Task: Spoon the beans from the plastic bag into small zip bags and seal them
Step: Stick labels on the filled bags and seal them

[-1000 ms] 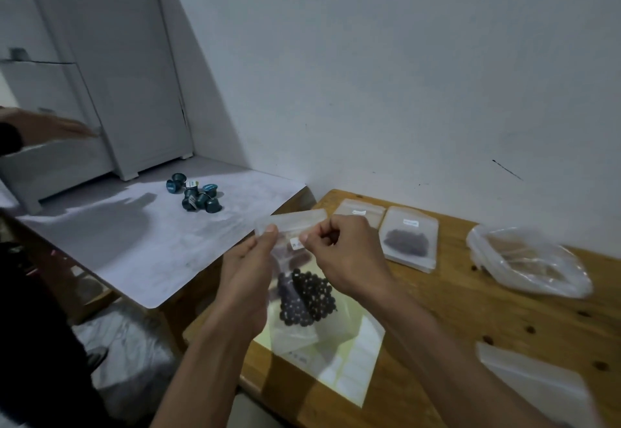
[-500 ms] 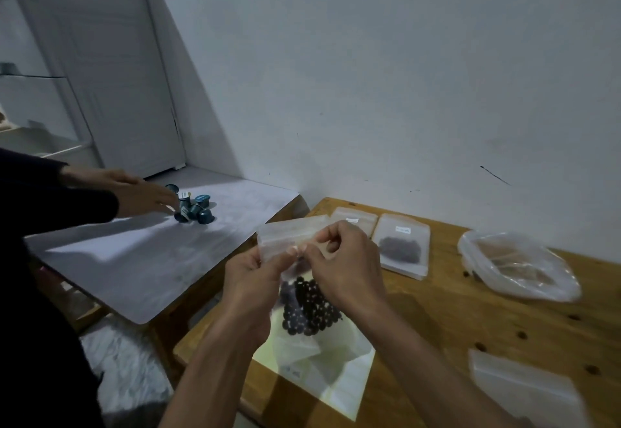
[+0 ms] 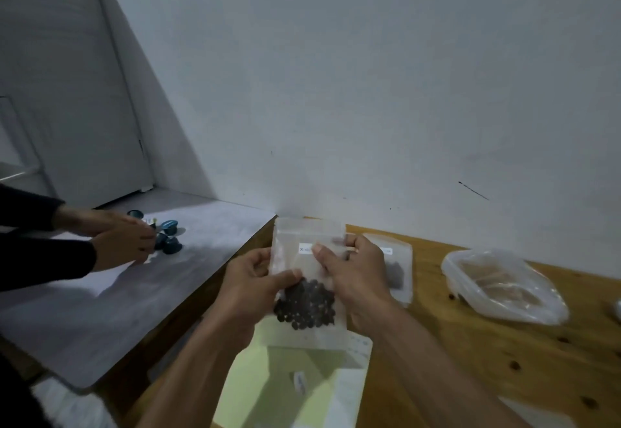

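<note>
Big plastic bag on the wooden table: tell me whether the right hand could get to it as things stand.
Probably yes. The big plastic bag lies in the open on the wooden table, nothing between it and the right hand. But that hand grips the small zip bag and must let go first.

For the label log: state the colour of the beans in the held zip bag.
Black, or very dark, beans in the clear zip bag; the head view, the only one, shows them.

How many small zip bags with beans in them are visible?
2. One zip bag is held upright between the left hand and right hand. A second bag lies flat on the wooden table behind the right hand, partly hidden; more may be hidden there.
</note>
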The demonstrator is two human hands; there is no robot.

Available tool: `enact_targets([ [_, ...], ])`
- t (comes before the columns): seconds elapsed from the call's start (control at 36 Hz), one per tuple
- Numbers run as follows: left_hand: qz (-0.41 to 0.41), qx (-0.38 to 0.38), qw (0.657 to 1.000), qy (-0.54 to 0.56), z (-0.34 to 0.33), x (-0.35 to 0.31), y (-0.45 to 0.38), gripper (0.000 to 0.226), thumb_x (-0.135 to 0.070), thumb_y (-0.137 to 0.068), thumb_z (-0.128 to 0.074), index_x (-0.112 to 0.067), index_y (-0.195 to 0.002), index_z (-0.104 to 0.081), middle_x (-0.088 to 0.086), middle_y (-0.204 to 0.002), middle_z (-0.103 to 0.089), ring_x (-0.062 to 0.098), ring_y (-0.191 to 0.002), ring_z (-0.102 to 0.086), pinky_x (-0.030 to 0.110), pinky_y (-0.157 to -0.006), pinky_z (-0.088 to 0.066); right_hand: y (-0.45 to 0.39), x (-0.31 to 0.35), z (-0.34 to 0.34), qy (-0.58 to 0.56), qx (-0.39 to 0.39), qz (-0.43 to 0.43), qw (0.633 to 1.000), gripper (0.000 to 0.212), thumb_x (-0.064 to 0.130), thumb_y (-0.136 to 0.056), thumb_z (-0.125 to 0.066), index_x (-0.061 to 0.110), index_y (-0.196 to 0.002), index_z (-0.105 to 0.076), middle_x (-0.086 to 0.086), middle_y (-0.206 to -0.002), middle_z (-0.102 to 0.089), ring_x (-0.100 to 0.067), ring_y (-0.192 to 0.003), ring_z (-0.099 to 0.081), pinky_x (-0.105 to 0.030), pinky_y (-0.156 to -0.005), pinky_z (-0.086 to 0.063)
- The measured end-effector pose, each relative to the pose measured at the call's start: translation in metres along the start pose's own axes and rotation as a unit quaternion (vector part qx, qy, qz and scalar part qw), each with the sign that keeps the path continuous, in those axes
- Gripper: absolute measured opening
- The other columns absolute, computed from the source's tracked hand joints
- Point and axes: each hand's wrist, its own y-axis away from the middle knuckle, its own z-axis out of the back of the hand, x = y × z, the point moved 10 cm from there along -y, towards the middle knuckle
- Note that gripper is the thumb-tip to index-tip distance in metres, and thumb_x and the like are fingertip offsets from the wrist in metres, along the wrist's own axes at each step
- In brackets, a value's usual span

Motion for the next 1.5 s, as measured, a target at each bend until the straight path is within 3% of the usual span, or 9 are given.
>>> enact_targets([
  [0.17,-0.052,-0.059,0.994,-0.080,-0.008,-0.010,-0.056,0.035,-0.006,-0.075,-0.085,-0.013,-0.102,-0.064,0.009,-0.091,-0.076,0.022,-0.077,-0.073,0.034,-0.058,-0.057,-0.028,-0.001,0.000,0.127,0.045,0.018,0.991,0.078,0.016,-0.084,-0.077,0.035,-0.141,-0.028,0.006,-0.106,-0.056,-0.007,-0.086,-0.057,-0.018,-0.059,-0.051],
  [0.25,-0.070,-0.063,0.983,-0.158,-0.021,-0.016,-0.081,0.040,-0.016,-0.075,-0.086,-0.015,-0.104,-0.059,0.001,-0.093,-0.069,0.014,-0.081,-0.067,0.032,-0.067,-0.058,-0.047,0.004,0.003,0.193,0.025,0.032,0.980,0.062,0.018,-0.087,-0.076,0.031,-0.136,-0.040,0.003,-0.120,-0.054,-0.007,-0.086,-0.053,-0.009,-0.049,-0.042],
  [0.33,-0.089,-0.039,0.975,-0.198,-0.039,-0.017,-0.100,0.046,-0.021,-0.076,-0.086,-0.017,-0.109,-0.055,-0.007,-0.093,-0.063,0.002,-0.077,-0.059,0.014,-0.056,-0.045,-0.067,0.007,0.003,0.276,0.000,0.058,0.960,0.054,0.020,-0.088,-0.074,0.023,-0.135,-0.048,-0.001,-0.134,-0.052,-0.015,-0.102,-0.053,-0.018,-0.067,-0.052],
  [0.42,-0.090,-0.022,0.967,-0.238,-0.050,-0.009,-0.118,0.055,-0.019,-0.071,-0.090,-0.011,-0.117,-0.061,-0.005,-0.097,-0.065,0.011,-0.087,-0.065,0.018,-0.068,-0.054,-0.080,0.005,0.001,0.368,-0.004,0.064,0.927,0.057,0.028,-0.088,-0.073,0.023,-0.139,-0.047,-0.002,-0.139,-0.051,-0.023,-0.120,-0.053,-0.037,-0.094,-0.053],
  [0.5,-0.088,-0.019,0.956,-0.279,-0.055,0.000,-0.130,0.064,-0.021,-0.071,-0.090,-0.005,-0.125,-0.061,0.003,-0.112,-0.070,0.014,-0.095,-0.067,0.032,-0.086,-0.059,-0.090,0.003,-0.001,0.468,-0.008,0.067,0.881,0.050,0.035,-0.088,-0.070,0.026,-0.133,-0.051,0.000,-0.133,-0.056,-0.026,-0.121,-0.051,-0.041,-0.097,-0.046],
  [0.58,-0.095,-0.015,0.938,-0.333,-0.063,0.008,-0.134,0.053,-0.020,-0.080,-0.083,-0.005,-0.126,-0.061,0.006,-0.114,-0.068,0.010,-0.091,-0.058,0.021,-0.081,-0.047,-0.096,-0.005,-0.004,0.532,0.002,0.058,0.845,0.045,0.039,-0.088,-0.067,0.026,-0.129,-0.053,-0.003,-0.134,-0.054,-0.028,-0.126,-0.043,-0.044,-0.101,-0.035],
  [0.69,-0.108,-0.023,0.915,-0.388,-0.066,0.014,-0.138,0.054,-0.030,-0.086,-0.077,-0.005,-0.130,-0.060,0.010,-0.127,-0.067,0.019,-0.104,-0.063,0.028,-0.083,-0.049,-0.099,-0.011,-0.005,0.573,0.008,0.063,0.817,0.039,0.045,-0.089,-0.061,0.026,-0.123,-0.058,-0.005,-0.136,-0.042,-0.029,-0.127,-0.033,-0.045,-0.102,-0.030],
  [1.14,-0.174,-0.029,0.904,-0.389,-0.077,-0.013,-0.054,0.051,-0.048,-0.090,-0.066,-0.012,-0.126,-0.065,0.007,-0.125,-0.066,0.024,-0.116,-0.060,0.040,-0.095,-0.051,-0.029,0.022,0.054,0.508,0.022,0.088,0.857,0.039,0.041,-0.088,-0.065,0.025,-0.123,-0.065,-0.001,-0.129,-0.058,-0.025,-0.118,-0.053,-0.044,-0.098,-0.047],
  [1.5,-0.183,0.144,0.888,-0.398,-0.163,0.016,0.091,0.047,-0.051,-0.087,-0.068,-0.018,-0.121,-0.068,-0.003,-0.111,-0.070,0.009,-0.097,-0.063,0.025,-0.082,-0.053,0.078,0.026,0.202,0.516,0.012,0.013,0.856,0.037,0.039,-0.085,-0.072,0.028,-0.119,-0.067,0.008,-0.105,-0.070,-0.010,-0.092,-0.062,-0.028,-0.081,-0.051],
])
